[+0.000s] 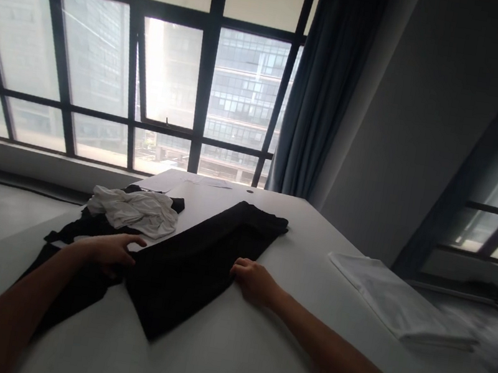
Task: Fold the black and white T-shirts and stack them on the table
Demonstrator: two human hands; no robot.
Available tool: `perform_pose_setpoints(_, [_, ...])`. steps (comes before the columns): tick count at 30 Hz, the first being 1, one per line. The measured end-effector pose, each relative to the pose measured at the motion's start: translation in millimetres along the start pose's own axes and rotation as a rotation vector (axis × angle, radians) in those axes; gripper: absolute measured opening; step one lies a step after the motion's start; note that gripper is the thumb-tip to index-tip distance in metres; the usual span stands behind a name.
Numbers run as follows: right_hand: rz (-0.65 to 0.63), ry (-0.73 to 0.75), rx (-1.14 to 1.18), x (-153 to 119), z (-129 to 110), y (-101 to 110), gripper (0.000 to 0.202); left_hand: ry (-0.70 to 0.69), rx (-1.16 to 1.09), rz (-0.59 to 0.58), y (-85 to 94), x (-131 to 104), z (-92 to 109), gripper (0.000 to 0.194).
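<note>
A pair of black trousers [192, 259], folded lengthwise as far as I can tell, lies flat and slanting across the white table [221, 365]. My right hand [255, 283] pinches its right edge with curled fingers. At the left edge, the fingers of my left hand [113, 251] close on the cloth, with the index finger slightly raised; the fingertips are partly hidden in dark fabric. Under and beside my left forearm spreads another black cloth [71, 294], partly covered by that arm. A crumpled white garment [136, 209] rests on top of the dark pile beyond my left hand.
A folded white cloth [396, 298] lies along the table's right side. Sheets of paper [205, 181] and a small dark round spot [249, 191] are at the far end. Beyond stand a window wall [167, 73], a blue curtain [326, 98] and a grey pillar [410, 124].
</note>
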State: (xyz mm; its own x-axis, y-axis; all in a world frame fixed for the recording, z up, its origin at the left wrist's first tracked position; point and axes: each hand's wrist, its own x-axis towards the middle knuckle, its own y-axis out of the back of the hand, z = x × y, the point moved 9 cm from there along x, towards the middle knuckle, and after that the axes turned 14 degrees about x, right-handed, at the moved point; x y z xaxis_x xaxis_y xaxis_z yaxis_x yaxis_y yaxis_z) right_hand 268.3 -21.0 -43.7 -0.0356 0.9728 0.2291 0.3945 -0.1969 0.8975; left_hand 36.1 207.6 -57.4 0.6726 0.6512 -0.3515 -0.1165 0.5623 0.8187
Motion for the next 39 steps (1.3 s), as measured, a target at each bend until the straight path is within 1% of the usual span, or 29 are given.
perform_pose_setpoints(2, [-0.031, -0.019, 0.015, -12.0, 1.4, 7.2, 0.033, -0.09, -0.039, -0.067, -5.5, -16.4, 21.8, 0.09])
perform_pose_setpoints(4, [-0.042, -0.049, 0.037, -28.7, 3.7, 19.5, 0.031, -0.199, -0.028, -0.153, -16.0, -33.3, 49.1, 0.081])
perform_pose_setpoints(6, [-0.014, -0.087, 0.067, -48.2, 10.0, 36.5, 0.031, -0.324, 0.029, -0.294, -38.4, -50.6, 80.0, 0.058])
perform_pose_setpoints(8, [0.018, -0.139, 0.095, -68.4, 22.9, 53.1, 0.033, -0.484, 0.08, -0.447, -69.9, -69.9, 114.1, 0.042])
perform_pose_setpoints(9, [0.032, -0.172, 0.103, -78.2, 31.6, 60.6, 0.032, -0.574, 0.087, -0.507, -86.1, -80.0, 131.4, 0.042])
perform_pose_setpoints(10, [0.051, -0.206, 0.107, -87.4, 40.9, 67.8, 0.03, -0.66, 0.086, -0.557, -101.8, -90.0, 147.8, 0.047])
perform_pose_setpoints(11, [0.081, -0.241, 0.104, -96.2, 49.9, 75.1, 0.028, -0.735, 0.074, -0.61, -116.8, -99.7, 162.3, 0.053])
perform_pose_setpoints(12, [0.125, -0.279, 0.094, -104.8, 57.6, 82.8, 0.027, -0.799, 0.07, -0.691, -132.4, -110.5, 173.8, 0.061])
perform_pose_setpoints(13, [0.179, -0.318, 0.081, -113.2, 63.1, 90.2, 0.027, -0.847, 0.071, -0.77, -145.8, -120.1, 182.3, 0.07])
perform_pose_setpoints(14, [0.236, -0.354, 0.069, -121.7, 65.1, 96.8, 0.028, -0.874, 0.074, -0.822, -155.3, -126.8, 188.1, 0.075])
perform_pose_setpoints(15, [0.282, -0.386, 0.065, -129.9, 62.9, 101.1, 0.029, -0.881, 0.081, -0.824, -160.1, -129.1, 192.1, 0.077])
perform_pose_setpoints(16, [0.303, -0.41, 0.076, -137.5, 56.8, 101.9, 0.029, -0.881, 0.09, -0.761, -159.6, -126.9, 195.3, 0.075])
perform_pose_setpoints(17, [0.295, -0.424, 0.104, -144.1, 46.7, 98.7, 0.026, -0.879, 0.108, -0.647, -154.7, -122.2, 197.5, 0.071])
perform_pose_setpoints(18, [0.257, -0.422, 0.148, -149.5, 33.3, 91.4, 0.023, -0.881, 0.143, -0.515, -147.9, -117.9, 198.5, 0.066])
perform_pose_setpoints(19, [0.185, -0.407, 0.207, -153.8, 17.5, 79.6, 0.021, -0.893, 0.194, -0.384, -141.3, -115.7, 198.7, 0.062])
perform_pose_setpoints(20, [0.102, -0.375, 0.265, -157.4, 0.1, 65.6, 0.025, -0.916, 0.257, -0.267, -136.8, -116.2, 198.5, 0.062])
perform_pose_setpoints(21, [0.032, -0.323, 0.304, -160.4, -17.8, 51.9, 0.037, -0.943, 0.323, -0.174, -135.2, -118.6, 197.9, 0.067])
perform_pose_setpoints(22, [-0.002, -0.284, 0.318, -163.1, -31.9, 40.8, 0.05, -0.971, 0.381, -0.101, -136.2, -122.5, 197.3, 0.072])
perform_pose_setpoints(23, [-0.015, -0.258, 0.318, -165.0, -41.9, 31.3, 0.054, -0.997, 0.421, -0.038, -138.0, -126.9, 196.8, 0.073])
perform_pose_setpoints(24, [-0.004, -0.235, 0.306, -166.0, -48.5, 24.4, 0.049, -1.021, 0.448, 0.021, -139.9, -131.8, 196.6, 0.067])
perform_pose_setpoints(26, [0.047, -0.185, 0.262, -166.3, -56.0, 18.3, 0.027, -1.057, 0.485, 0.121, -141.6, -142.4, 196.7, 0.037])
perform_pose_setpoints(27, [0.07, -0.15, 0.247, -166.6, -59.2, 18.9, 0.022, -1.073, 0.494, 0.163, -140.6, -148.3, 197.2, 0.022])
perform_pose_setpoints(28, [0.082, -0.112, 0.242, -167.7, -62.9, 21.5, 0.024, -1.094, 0.493, 0.19, -138.5, -154.6, 197.9, 0.013])
perform_pose_setpoints(30, [0.074, -0.061, 0.262, -173.5, -70.2, 32.7, 0.029, -1.138, 0.454, 0.199, -131.4, -167.4, 199.5, 0.011])
perform_pose_setpoints(31, [0.067, -0.062, 0.282, -178.5, -72.7, 41.5, 0.03, -1.15, 0.419, 0.189, -127.0, -172.6, 199.9, 0.012])
perform_pose_setpoints(34, [0.015, -0.161, 0.356, -198.4, -74.2, 67.9, 0.026, -1.132, 0.357, 0.147, -119.4, -180.3, 198.6, 0.014])
perform_pose_setpoints(36, [-0.067, -0.262, 0.412, -212.0, -71.2, 75.4, 0.026, -1.13, 0.379, 0.1, -126.0, -182.5, 197.6, 0.015])
perform_pose_setpoints(38, [-0.14, -0.357, 0.428, -222.7, -65.6, 75.2, 0.03, -1.154, 0.414, 0.053, -138.2, -184.7, 197.6, 0.017])
perform_pose_setpoints(39, [-0.158, -0.392, 0.42, -226.0, -62.5, 73.8, 0.032, -1.16, 0.426, 0.05, -143.1, -185.0, 197.7, 0.019])
